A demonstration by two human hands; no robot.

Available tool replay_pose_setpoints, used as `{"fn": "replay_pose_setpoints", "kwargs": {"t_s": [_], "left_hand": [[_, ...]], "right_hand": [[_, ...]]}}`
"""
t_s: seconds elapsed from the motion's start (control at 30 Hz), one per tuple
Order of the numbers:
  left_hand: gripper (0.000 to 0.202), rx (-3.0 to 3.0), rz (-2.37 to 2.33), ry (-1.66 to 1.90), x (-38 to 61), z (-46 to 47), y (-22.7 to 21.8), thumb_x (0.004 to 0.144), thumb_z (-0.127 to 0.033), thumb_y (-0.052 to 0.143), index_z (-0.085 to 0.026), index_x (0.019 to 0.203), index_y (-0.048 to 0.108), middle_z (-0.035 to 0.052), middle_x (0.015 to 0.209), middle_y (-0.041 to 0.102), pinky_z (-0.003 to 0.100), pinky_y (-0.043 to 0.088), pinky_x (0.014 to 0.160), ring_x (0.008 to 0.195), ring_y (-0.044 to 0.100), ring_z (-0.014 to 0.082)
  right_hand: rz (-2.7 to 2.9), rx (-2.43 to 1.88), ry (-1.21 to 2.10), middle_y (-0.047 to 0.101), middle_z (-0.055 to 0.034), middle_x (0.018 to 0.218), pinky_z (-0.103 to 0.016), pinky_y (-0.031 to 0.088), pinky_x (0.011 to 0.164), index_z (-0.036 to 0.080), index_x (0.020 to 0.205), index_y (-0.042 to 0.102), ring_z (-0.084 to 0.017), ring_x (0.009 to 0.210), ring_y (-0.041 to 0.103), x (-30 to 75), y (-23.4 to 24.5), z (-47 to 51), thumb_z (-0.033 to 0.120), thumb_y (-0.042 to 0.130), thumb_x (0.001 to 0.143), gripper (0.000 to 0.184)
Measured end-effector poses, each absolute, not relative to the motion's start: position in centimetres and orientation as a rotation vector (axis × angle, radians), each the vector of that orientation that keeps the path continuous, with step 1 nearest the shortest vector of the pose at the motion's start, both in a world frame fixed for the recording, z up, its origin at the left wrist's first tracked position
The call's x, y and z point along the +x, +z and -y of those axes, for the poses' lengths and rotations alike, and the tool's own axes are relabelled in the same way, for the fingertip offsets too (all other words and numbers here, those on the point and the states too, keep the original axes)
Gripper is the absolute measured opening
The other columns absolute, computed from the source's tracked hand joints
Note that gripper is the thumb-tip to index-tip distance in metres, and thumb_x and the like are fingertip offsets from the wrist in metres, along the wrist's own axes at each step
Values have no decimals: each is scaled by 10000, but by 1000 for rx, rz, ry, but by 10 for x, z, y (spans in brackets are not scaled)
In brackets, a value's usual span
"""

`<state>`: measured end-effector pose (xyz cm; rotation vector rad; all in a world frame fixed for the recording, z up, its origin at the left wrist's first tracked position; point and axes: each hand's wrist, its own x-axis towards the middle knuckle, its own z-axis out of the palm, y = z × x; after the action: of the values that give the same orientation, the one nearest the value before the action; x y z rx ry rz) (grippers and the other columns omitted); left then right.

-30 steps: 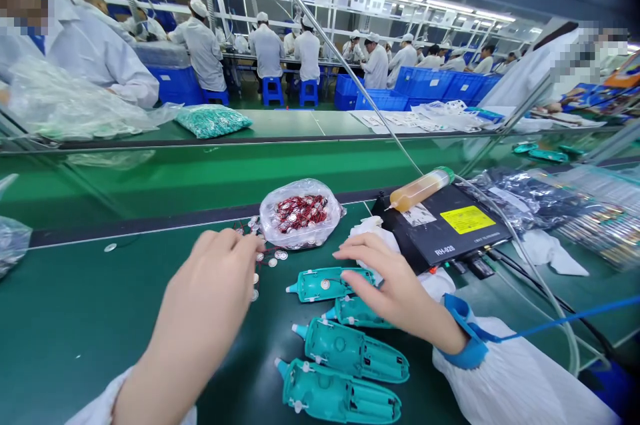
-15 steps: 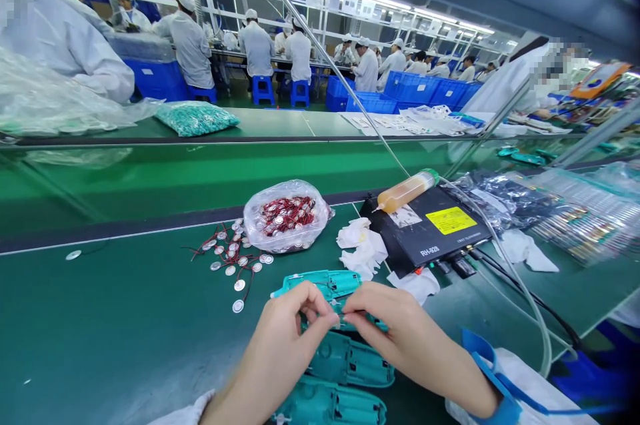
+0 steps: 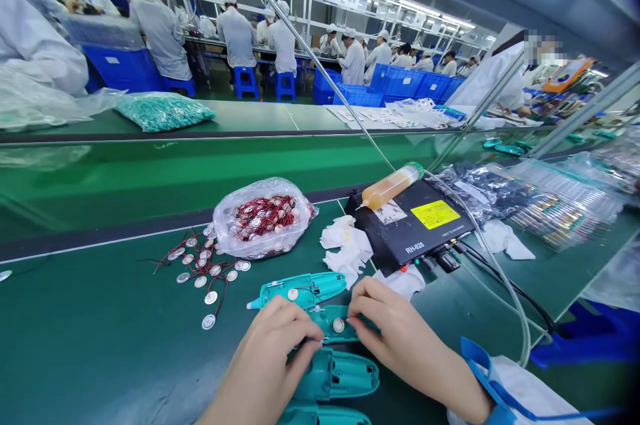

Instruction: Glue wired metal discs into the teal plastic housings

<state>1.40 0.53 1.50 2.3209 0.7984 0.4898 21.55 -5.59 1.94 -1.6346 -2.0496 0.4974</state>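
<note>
Several teal plastic housing halves lie in a column before me. My left hand point(image 3: 280, 355) has thumb and fingers pinched together at the left end of the second housing point(image 3: 327, 321); what they hold is too small to see. At the same housing's right side, my right hand point(image 3: 395, 325) is also closed in a pinch, its fingertips beside a round piezo disc point(image 3: 339, 325) lying inside. Whatever sits between those fingertips is hidden. Beyond them, the farthest housing point(image 3: 320, 283) holds another disc point(image 3: 293, 294) with thin wires. A nearer housing point(image 3: 350, 375) lies below my fingers.
A plastic bag point(image 3: 225, 231) of wired discs stands behind, with loose discs point(image 3: 211, 297) spilled beside it. A black control box point(image 3: 400, 238) carries a glue syringe point(image 3: 393, 188). White tissues point(image 3: 347, 245), a hose point(image 3: 523, 318) and bagged rods point(image 3: 555, 211) are rightward. Co-workers sit beyond.
My hands have moved apart from their meeting point over the housings. A disc now shows inside the second housing between them. The view has shifted slightly to the right.
</note>
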Motion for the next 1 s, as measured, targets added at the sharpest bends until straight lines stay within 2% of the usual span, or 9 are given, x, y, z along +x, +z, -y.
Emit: {"fn": "replay_pose_setpoints", "kwargs": {"t_s": [0.23, 0.5, 0.77, 1.0], "left_hand": [[201, 2376, -767, 469, 15, -4, 21, 833, -104, 518, -222, 729, 643, 13, 750, 664, 302, 493, 657, 752, 591, 191], [194, 2369, -758, 423, 12, -3, 18, 849, -103, 519, -221, 761, 646, 12, 785, 655, 275, 500, 634, 779, 595, 186], [219, 2381, -772, 452, 11, 0, 14, 875, -132, 471, -234, 790, 646, 27, 810, 620, 278, 491, 631, 788, 581, 186], [200, 2417, -776, 488, 11, 0, 17, 849, -103, 519, -226, 770, 657, 19, 810, 597, 280, 482, 636, 779, 575, 176]], "right_hand": [[2054, -1624, 472, 550, -41, 818, -283, 457, 615, 169, 738, 587, -178, 731, 536, 212, 14, 56, 19, 534, 797, 170], [2050, -1639, 455, 557, -41, 809, -280, 455, 606, 164, 728, 602, -180, 727, 543, 211, 13, 55, 8, 561, 774, 167], [2050, -1648, 440, 550, -39, 789, -270, 456, 597, 165, 715, 591, -173, 707, 536, 211, 14, 55, -5, 561, 767, 180], [2077, -1648, 422, 545, -37, 793, -274, 450, 597, 171, 718, 601, -174, 717, 527, 212, 12, 54, 15, 555, 783, 175]]}}
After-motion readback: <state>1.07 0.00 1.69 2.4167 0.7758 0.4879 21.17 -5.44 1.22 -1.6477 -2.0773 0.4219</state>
